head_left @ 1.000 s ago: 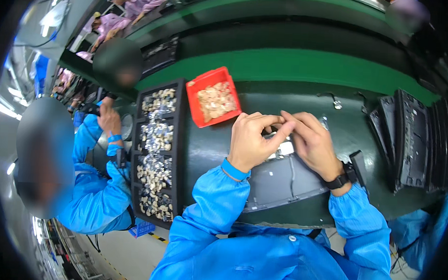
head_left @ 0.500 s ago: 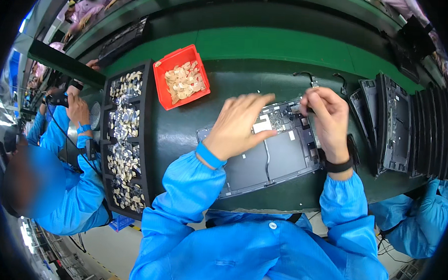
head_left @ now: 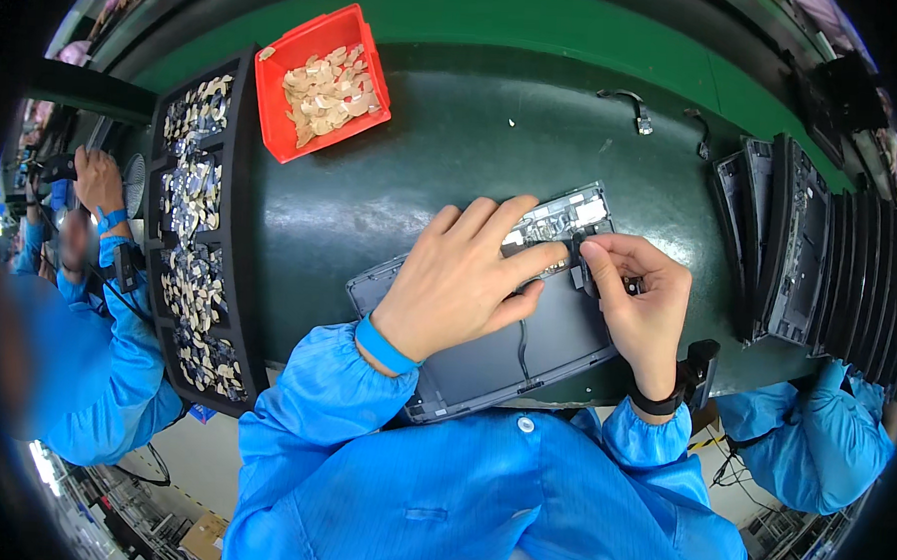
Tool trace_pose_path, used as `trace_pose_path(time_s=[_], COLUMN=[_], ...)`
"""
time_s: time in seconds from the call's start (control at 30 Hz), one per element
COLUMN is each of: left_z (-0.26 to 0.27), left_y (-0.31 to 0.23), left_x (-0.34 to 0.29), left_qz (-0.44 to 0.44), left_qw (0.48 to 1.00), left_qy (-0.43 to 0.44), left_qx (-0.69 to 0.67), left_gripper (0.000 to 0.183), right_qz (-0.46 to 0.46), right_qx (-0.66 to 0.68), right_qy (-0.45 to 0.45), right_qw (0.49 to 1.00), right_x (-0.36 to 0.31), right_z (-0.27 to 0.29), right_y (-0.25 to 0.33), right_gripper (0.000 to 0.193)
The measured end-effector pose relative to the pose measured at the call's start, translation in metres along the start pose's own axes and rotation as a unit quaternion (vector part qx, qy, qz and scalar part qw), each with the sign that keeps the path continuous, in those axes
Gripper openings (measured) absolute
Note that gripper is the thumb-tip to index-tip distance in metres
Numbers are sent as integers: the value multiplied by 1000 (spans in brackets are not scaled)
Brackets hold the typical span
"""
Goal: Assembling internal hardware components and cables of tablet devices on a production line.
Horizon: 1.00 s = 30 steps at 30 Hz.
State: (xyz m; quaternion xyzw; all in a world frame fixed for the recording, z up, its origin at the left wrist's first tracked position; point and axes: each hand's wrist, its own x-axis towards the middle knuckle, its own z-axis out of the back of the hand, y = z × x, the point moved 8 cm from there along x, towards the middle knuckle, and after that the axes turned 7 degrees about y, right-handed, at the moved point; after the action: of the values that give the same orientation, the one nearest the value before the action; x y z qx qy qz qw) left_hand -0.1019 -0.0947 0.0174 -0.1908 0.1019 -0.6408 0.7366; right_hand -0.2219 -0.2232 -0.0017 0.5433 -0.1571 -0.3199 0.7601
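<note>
A dark grey laptop base (head_left: 475,361) lies slightly turned on the bench in front of me, its inner side up, with a board and small parts along its far edge. My left hand (head_left: 464,276) rests palm down over the base, fingers stretched and open. Its index fingertip reaches the small black part (head_left: 577,261) near the far right corner. My right hand (head_left: 643,304) is closed there, thumb and index finger pinching that black part; its exact kind is mostly hidden. A thin cable (head_left: 522,353) runs down the middle of the base.
A red bin (head_left: 277,87) of beige pieces stands at the far left, beside a black compartment tray (head_left: 248,171) of small round pieces. Short black cables (head_left: 638,113) lie at the back. Upright laptop bases (head_left: 795,245) line the right. Co-workers in blue sit on both sides.
My right hand has come down and in to the base with its pinched part. My left hand has lowered, its index finger now beside the right fingertips. The whole view has shifted.
</note>
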Motion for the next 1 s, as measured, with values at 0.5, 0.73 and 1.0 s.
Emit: trace_pose_path(time_s=[0.5,0.73,1.0], left_z=[2,1,1], left_y=[8,9,9], left_x=[-3,-3,-2], left_qz=[-24,-19,-18], left_qw=[998,997,998], left_qy=[-61,-63,-57], left_qx=[-18,-29,-34], left_gripper=[34,34,34], right_qz=[-23,-46,-44], right_qx=[-36,-13,-15], right_qy=[75,83,88], right_qw=[996,995,995], right_x=[12,13,13], right_z=[-11,-11,-13], right_y=[-1,-1,-2], right_gripper=[10,10,9])
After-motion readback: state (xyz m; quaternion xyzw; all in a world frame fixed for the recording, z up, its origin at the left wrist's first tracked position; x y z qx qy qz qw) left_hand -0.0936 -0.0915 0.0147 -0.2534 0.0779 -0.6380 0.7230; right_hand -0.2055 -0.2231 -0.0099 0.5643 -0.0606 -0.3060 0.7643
